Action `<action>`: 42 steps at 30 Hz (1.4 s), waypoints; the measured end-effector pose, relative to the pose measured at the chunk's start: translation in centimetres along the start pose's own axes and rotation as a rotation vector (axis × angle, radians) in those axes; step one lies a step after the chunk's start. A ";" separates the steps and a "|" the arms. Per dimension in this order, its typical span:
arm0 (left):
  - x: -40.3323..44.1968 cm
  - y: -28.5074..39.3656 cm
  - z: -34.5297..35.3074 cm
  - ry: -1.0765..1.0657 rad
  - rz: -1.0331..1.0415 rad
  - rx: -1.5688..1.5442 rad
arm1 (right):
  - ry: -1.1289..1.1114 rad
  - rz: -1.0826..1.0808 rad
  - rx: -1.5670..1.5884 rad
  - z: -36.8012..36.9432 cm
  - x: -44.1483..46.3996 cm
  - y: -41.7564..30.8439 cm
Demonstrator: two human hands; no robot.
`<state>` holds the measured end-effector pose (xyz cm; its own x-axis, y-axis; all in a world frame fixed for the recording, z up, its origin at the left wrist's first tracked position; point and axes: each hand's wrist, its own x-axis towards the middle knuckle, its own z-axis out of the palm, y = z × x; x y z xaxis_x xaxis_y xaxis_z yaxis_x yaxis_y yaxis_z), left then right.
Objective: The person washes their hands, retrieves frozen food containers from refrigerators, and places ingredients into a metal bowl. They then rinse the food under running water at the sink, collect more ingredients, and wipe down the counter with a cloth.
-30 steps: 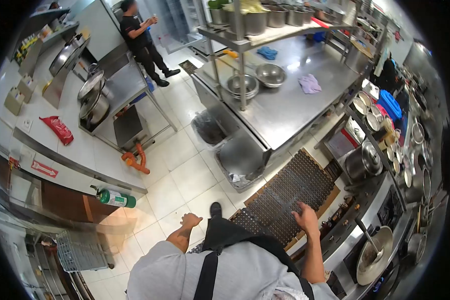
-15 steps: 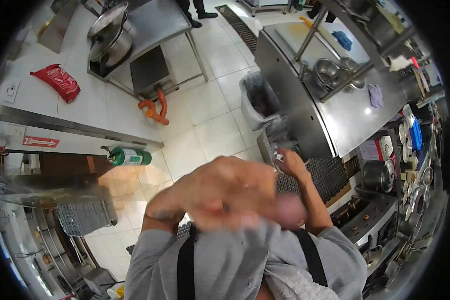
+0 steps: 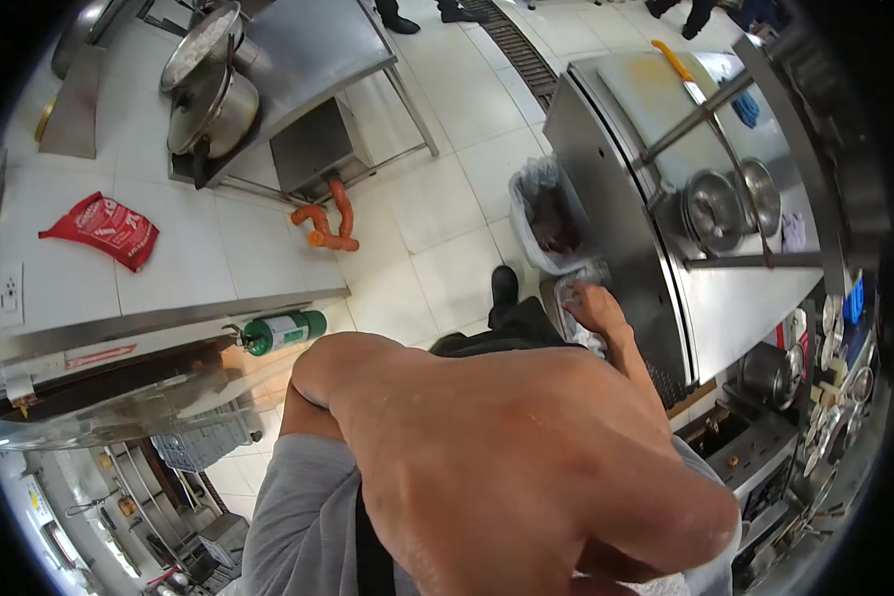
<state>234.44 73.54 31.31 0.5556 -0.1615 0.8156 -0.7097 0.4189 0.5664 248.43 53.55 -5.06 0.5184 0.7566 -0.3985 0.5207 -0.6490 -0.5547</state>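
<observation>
Closer than before, the left hand (image 3: 536, 447) hides its fingers; the right hand (image 3: 598, 310) curls near a waste bin (image 3: 526, 219); both grips unclear.

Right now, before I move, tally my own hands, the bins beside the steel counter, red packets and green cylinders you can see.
Hands: 2, left hand and right hand
Bins: 2
Red packet: 1
Green cylinder: 1
Total: 6

Tiled floor (image 3: 452, 184), apparently a drain (image 3: 520, 57).
</observation>
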 end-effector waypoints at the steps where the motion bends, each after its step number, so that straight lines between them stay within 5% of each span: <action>1: 0.8 -0.7 -1.2 -0.006 0.005 -0.002 | 0.037 -0.030 0.018 -0.8 2.4 0.1; 8: 5.5 -3.1 -9.8 0.071 0.059 0.009 | 0.060 -0.115 0.123 -11.1 14.0 -8.4; 12: 7.2 -4.1 -15.5 0.028 0.095 -0.021 | 0.074 -0.148 0.057 -8.6 21.2 -4.7; 19: 8.4 -3.2 -25.7 -0.037 0.235 -0.083 | 0.007 -0.071 -0.017 -11.6 29.4 -12.3; 25: 7.1 -1.3 -32.0 -0.071 -0.008 -0.524 | 0.028 -0.044 0.076 -14.0 35.4 -14.7; 29: 7.0 0.2 -40.7 0.192 -0.146 -0.224 | 0.137 -0.101 0.039 -14.8 38.6 -10.7; 42: 15.5 -7.1 -59.1 0.051 0.158 -0.002 | 0.228 0.084 0.148 -30.3 52.2 -8.8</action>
<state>273.70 120.88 32.96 0.4586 -0.0485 0.8873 -0.7890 0.4372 0.4316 291.45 96.37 1.14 0.7036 0.6521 -0.2824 0.3736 -0.6775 -0.6336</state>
